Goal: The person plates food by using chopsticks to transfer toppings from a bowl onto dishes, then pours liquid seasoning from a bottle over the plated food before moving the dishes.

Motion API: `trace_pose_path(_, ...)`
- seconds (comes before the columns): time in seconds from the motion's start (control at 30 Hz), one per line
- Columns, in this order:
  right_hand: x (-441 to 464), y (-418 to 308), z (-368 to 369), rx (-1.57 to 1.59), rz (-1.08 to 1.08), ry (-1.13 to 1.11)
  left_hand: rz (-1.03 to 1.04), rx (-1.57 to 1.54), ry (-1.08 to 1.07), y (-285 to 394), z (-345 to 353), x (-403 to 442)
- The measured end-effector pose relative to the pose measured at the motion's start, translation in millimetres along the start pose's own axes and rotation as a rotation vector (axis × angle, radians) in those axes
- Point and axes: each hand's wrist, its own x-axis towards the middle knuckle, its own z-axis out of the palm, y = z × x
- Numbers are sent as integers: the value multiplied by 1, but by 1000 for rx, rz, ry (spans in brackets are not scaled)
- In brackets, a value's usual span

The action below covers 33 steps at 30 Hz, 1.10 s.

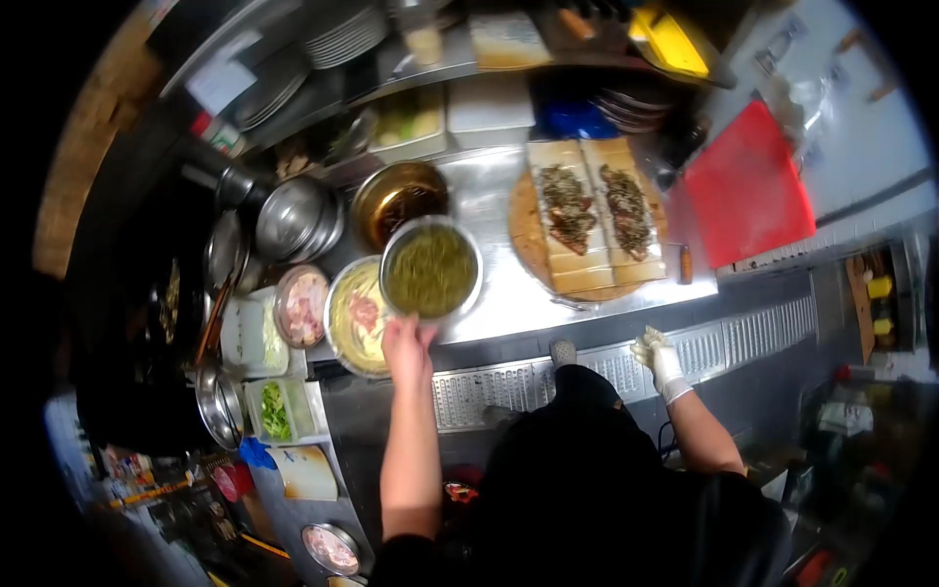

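Note:
My bare left hand [409, 344] is closed on the near rim of a metal bowl of green sauce [430, 269], thumb and fingers at its edge. The bowl partly covers a brass-coloured bowl with dark liquid [383, 191] behind it and a bowl of pale yellow mix with a pink piece [354, 318] at its left. My right hand [661, 360] wears a white glove with green smears; it hangs over the floor before the counter, fingers loosely apart, holding nothing visible. Ahead of it, two flatbread strips topped with herbed filling [567, 210] lie on a round wooden board [520, 235].
A red cutting board [748, 186] stands at the right of the steel counter [489, 186]. A small brown bottle [686, 264] is near the counter's edge. At left are a bowl of pink meat [302, 305], a tub of green leaves [278, 411] and pans [298, 217]. Plates [344, 37] fill the shelf.

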Motion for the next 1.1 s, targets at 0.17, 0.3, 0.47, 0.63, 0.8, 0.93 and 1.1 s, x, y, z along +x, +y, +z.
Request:
trace_pose_path(0.17, -13, -75, -26, 24, -163, -62, 32, 68, -169, -10, 171, 148)
trace_pose_path(0.3, -3, -112, -18, 85, -221, -150, 44, 30, -93, -12, 283, 250)
trace_pose_path(0.47, 27, -137, 4, 129, -217, -242, 2, 124, -1, -35, 332, 333)
trace_pose_path(0.63, 53, -156, 24, 125, -178, -279, 174, 251, 8, -33, 310, 253)
trace_pose_path(0.8, 64, -159, 13, 17, -240, -310, 441, 979, -127, -118, 219, 80)
trace_pose_path(0.93, 68, -162, 10, 13, -162, -327, 41, 924, -356, -155, 199, -10)
trace_pose_path(1.1, 68, -157, 10, 81, -145, -327, -210, 551, -223, -161, 199, -19)
